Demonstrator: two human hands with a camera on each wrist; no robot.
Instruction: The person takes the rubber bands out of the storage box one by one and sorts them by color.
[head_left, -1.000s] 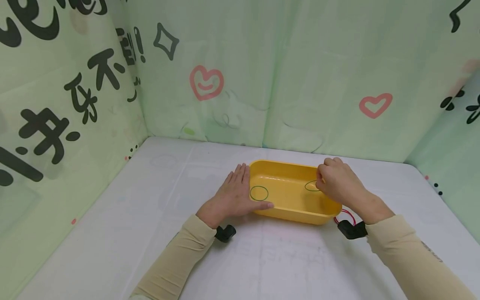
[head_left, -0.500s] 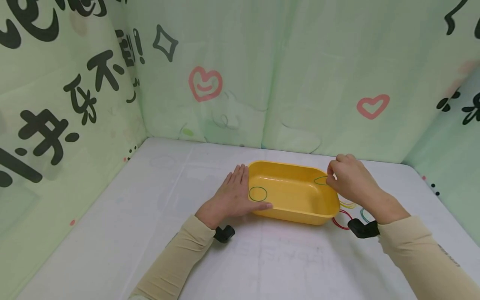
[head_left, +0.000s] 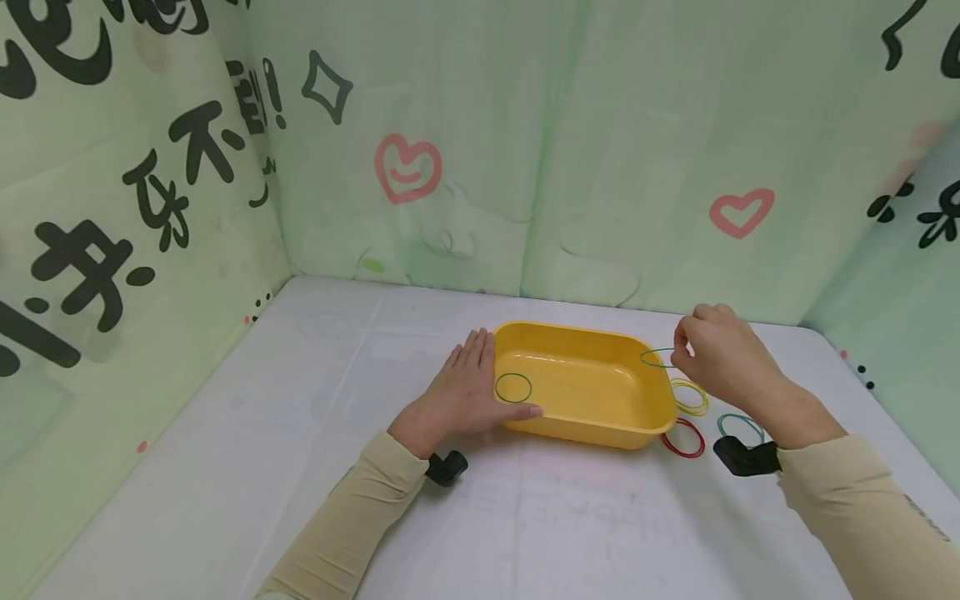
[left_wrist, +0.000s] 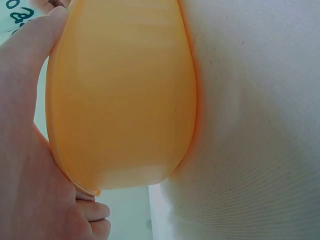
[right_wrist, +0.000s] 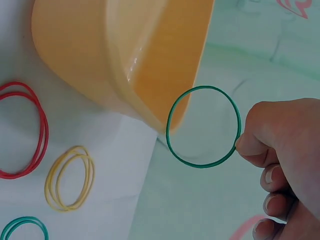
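Observation:
A yellow plastic basin (head_left: 585, 433) stands on the table. My left hand (head_left: 468, 387) rests against its left end, fingers straight and thumb lying over the near rim. In the left wrist view this hand (left_wrist: 30, 150) lies along the rim. My right hand (head_left: 723, 358) pinches a thin green rubber band (right_wrist: 204, 167) between thumb and forefinger. The band hangs as a round loop by the basin's right end, partly overlapping the rim in the head view. Another green rubber band (head_left: 513, 402) lies inside the basin near its left end.
Right of the basin lie red rubber bands (head_left: 701, 450), yellow rubber bands (head_left: 705, 408) and blue-green rubber bands (head_left: 722, 425) on the white table (head_left: 420, 533). Pale green printed curtains (head_left: 600, 167) enclose the table at the back and sides.
My right hand has moved right, drawing the green rubber band from over the basin to its right rim. The rubber bands on the table have come into sight. My left hand stays put.

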